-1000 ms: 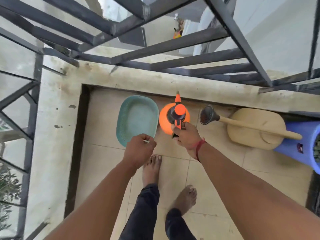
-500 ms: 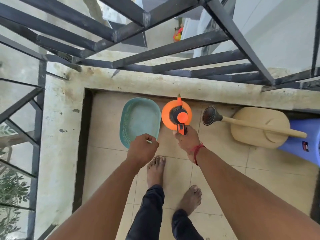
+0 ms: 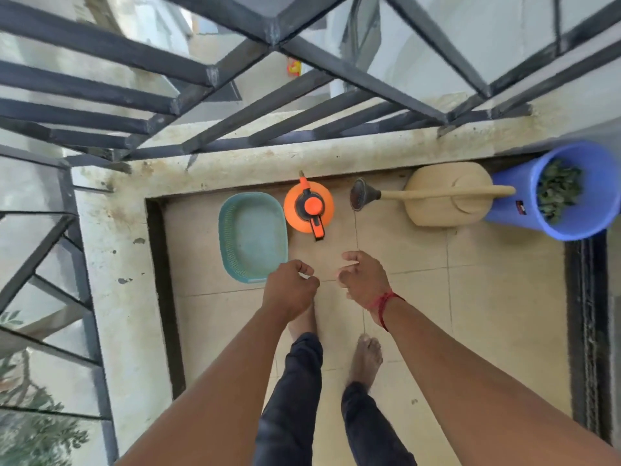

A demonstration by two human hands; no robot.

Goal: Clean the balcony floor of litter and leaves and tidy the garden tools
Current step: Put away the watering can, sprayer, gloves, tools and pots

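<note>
An orange pressure sprayer point(image 3: 308, 209) with a dark pump head stands on the tiled floor against the parapet. To its left lies a teal plastic basket point(image 3: 252, 235), to its right a beige watering can point(image 3: 447, 194) with its rose pointing left. My left hand point(image 3: 289, 286) hovers near the basket's front corner with fingers loosely curled and holds nothing. My right hand point(image 3: 363, 276), red thread at the wrist, hangs below the sprayer with relaxed fingers, apart from its handle.
A blue bucket point(image 3: 578, 210) holding green leaves stands in the right corner next to the watering can. A dark metal grille point(image 3: 268, 105) rises over the concrete parapet point(image 3: 111, 250). My bare feet point(image 3: 366, 358) stand on the tiles. A dark door track point(image 3: 586, 324) runs along the right.
My right hand let go of the sprayer's handle and drew back. My left hand released the basket's rim. The view pulled back and the blue bucket came fully into sight.
</note>
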